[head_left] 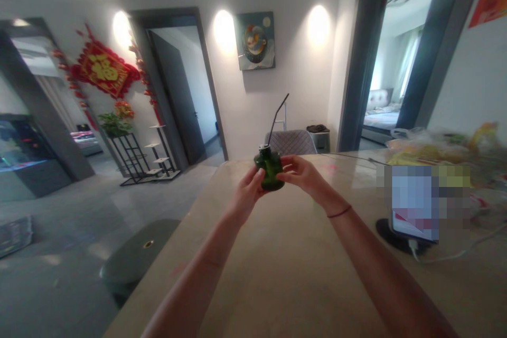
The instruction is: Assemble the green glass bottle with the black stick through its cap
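Observation:
Between my two hands, above the far part of the table, is a small green glass bottle [271,171] with a narrow neck. A thin dark straw or stick [274,120] rises from its mouth and leans to the right, bent near the top. My left hand [253,185] grips the bottle's left side, thumb in front. On the bottle's right side, the fingers of my right hand [296,171] are curled against the glass. A dark band circles my right wrist.
On the right of the table [285,274] a phone [414,206] stands on a black stand with a white cable. Plastic bags [447,148] are heaped behind it. A grey quilted chair [291,141] is at the far edge, a green stool [138,253] at the left.

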Demonstrator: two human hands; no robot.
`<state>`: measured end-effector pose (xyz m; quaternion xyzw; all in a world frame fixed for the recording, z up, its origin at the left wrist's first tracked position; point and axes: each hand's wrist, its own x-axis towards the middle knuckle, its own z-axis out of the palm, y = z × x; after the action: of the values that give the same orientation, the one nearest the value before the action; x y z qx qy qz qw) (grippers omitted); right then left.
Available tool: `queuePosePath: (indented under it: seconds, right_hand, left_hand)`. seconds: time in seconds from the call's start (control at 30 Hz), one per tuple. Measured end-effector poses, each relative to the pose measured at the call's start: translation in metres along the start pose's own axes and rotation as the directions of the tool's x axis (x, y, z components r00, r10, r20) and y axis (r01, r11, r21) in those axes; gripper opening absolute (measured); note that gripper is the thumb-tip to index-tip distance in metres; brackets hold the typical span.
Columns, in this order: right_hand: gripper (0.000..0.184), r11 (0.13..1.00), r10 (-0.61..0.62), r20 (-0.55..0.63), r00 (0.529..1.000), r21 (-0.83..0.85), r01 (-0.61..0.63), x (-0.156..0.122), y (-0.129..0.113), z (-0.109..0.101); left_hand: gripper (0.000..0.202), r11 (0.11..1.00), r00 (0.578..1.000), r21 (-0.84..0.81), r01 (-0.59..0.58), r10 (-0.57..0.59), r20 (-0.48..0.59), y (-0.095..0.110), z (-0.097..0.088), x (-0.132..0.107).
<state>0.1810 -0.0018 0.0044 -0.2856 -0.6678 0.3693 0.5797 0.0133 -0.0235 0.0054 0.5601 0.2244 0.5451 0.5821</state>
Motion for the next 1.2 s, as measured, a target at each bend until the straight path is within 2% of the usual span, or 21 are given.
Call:
queuePosePath:
  seconds: [0.13, 0.3, 0.43, 0.53, 0.67, 0.73, 0.93, 1.1, 1.2]
  right_hand:
    - [0.041, 0.999, -0.019, 0.067, 0.998, 0.050, 0.016, -0.001, -0.006, -0.001]
    - [0.040, 0.997, -0.056, 0.041, 0.998, 0.061, 0.053, -0.004, -0.015, -0.003]
    - [0.041, 0.988, -0.064, 0.085, 0.994, 0.143, 0.052, -0.008, -0.023, -0.004]
    - [0.049, 0.974, -0.057, 0.167, 0.984, 0.225, 0.018, -0.013, -0.030, -0.005]
    - [0.065, 0.949, -0.034, 0.346, 0.938, 0.304, -0.078, -0.018, -0.036, -0.007]
    - [0.069, 0.947, -0.038, 0.361, 0.932, 0.312, -0.083, -0.019, -0.037, -0.008]
    - [0.066, 0.970, -0.046, 0.248, 0.968, 0.241, -0.016, -0.017, -0.038, -0.009]
    - [0.060, 0.979, -0.062, 0.100, 0.993, 0.198, 0.042, -0.012, -0.034, -0.010]
    - [0.061, 0.984, -0.090, 0.007, 0.996, 0.157, 0.088, -0.009, -0.028, -0.008]
  left_hand:
    - [0.051, 1.000, 0.999, -0.014, 0.009, -0.009, 0.030, 0.004, -0.001, -0.001]
    - [0.046, 0.998, 0.996, -0.032, 0.051, -0.049, 0.078, 0.003, -0.003, -0.001]
    - [0.046, 0.992, 0.987, -0.047, 0.121, -0.115, 0.115, -0.002, -0.004, -0.003]
    - [0.051, 0.985, 0.974, -0.018, 0.171, -0.166, 0.155, -0.005, -0.003, -0.005]
    - [0.057, 0.977, 0.953, 0.009, 0.214, -0.211, 0.217, -0.006, 0.001, -0.010]
    - [0.058, 0.973, 0.946, 0.008, 0.229, -0.225, 0.234, -0.006, 0.004, -0.011]
    - [0.052, 0.982, 0.952, 0.010, 0.189, -0.186, 0.245, -0.007, 0.006, -0.010]
    - [0.048, 0.992, 0.953, 0.047, 0.117, -0.125, 0.274, -0.002, 0.008, -0.011]
    - [0.053, 0.987, 0.972, 0.146, 0.065, -0.096, 0.213, -0.005, 0.014, -0.011]
